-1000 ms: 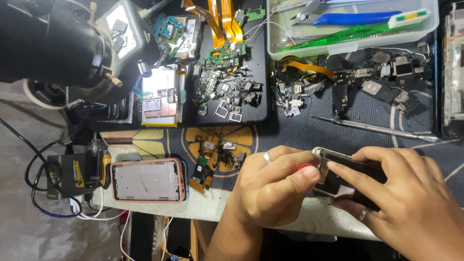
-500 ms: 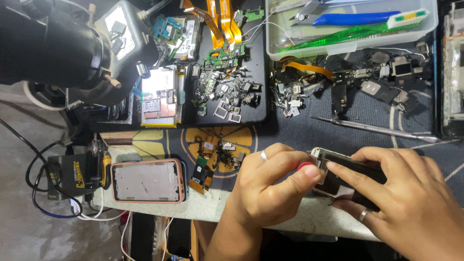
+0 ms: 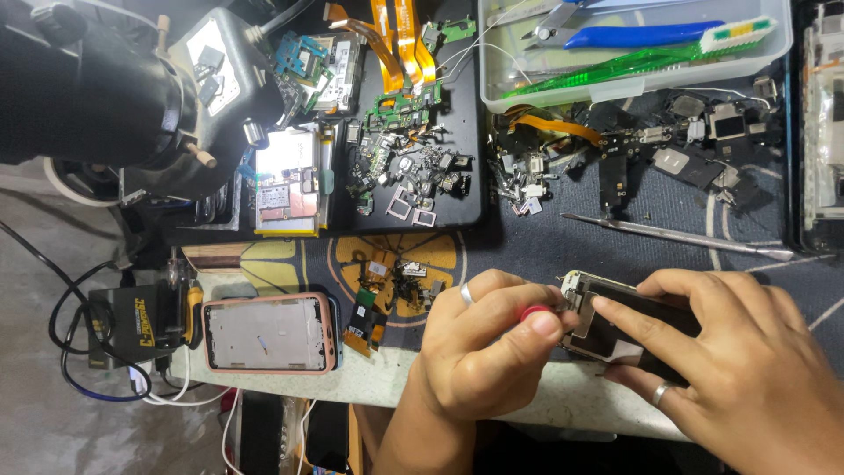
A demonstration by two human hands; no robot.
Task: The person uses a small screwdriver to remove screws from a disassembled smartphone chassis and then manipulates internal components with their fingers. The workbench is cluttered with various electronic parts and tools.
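Left hand pinches a red-capped small tool to work the opened dark phone; right hand clamps it steady.

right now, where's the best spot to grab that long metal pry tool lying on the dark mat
Probably by the thick handle end at the right of the metal pry tool, coming down from above with finger and thumb across its width. It lies flat and nearly level on the dark mat, tapering to a fine tip at the left, and the right end has bare mat around it.
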